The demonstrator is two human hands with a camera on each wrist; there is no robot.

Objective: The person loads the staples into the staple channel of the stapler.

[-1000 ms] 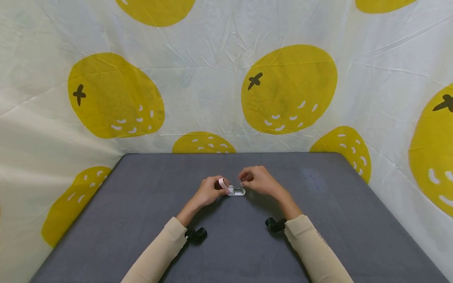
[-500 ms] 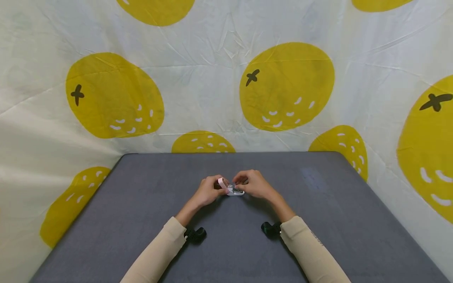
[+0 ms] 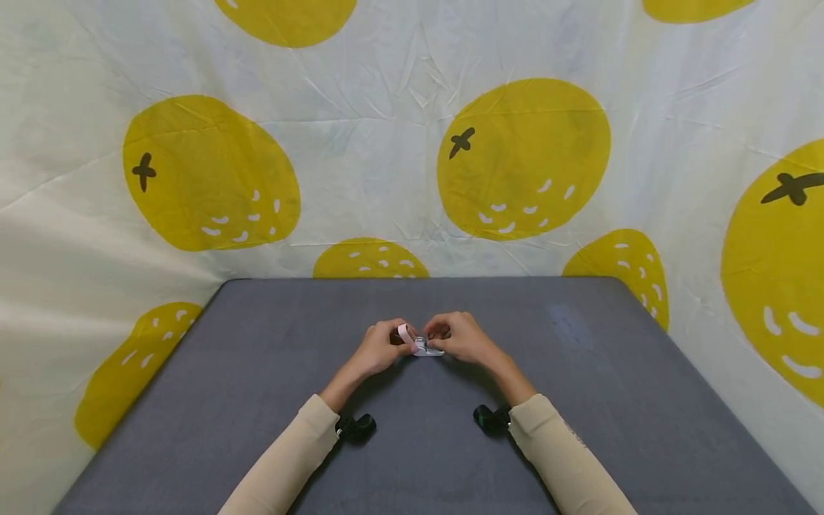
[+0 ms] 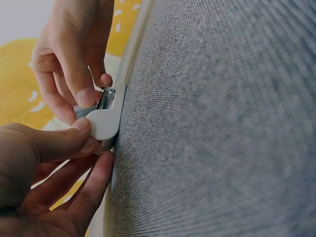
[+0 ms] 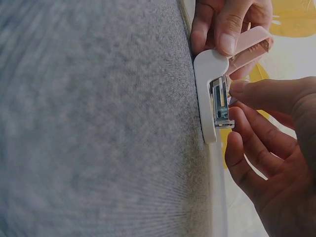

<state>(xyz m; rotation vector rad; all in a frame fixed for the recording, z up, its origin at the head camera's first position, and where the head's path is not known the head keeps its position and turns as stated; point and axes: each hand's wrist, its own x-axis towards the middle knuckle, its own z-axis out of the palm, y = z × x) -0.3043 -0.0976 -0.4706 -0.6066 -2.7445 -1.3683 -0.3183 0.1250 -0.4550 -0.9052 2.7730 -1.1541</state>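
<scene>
A small white and pink stapler (image 5: 203, 94) stands on the grey table, its pink lid (image 5: 253, 40) swung up and back, so the metal staple channel (image 5: 220, 101) lies exposed. My left hand (image 3: 378, 347) grips the stapler's hinge end between thumb and fingers. From the other side, my right hand (image 3: 465, 338) reaches over the channel. Its thumb and fingers pinch a small grey strip of staples (image 4: 81, 111), mostly hidden by the fingers, right at the open channel. In the head view the fingertips of the right hand overlap the stapler.
The grey cloth-covered table (image 3: 412, 450) spreads around both arms. Behind and beside it hangs a white curtain (image 3: 367, 164) printed with yellow fruit. A black wrist camera (image 3: 357, 428) sits at the left cuff, with another black camera (image 3: 491, 420) at the right cuff.
My right hand has come left and slightly down, from beside the stapler to over its open channel. My left hand and the stapler have stayed in place.
</scene>
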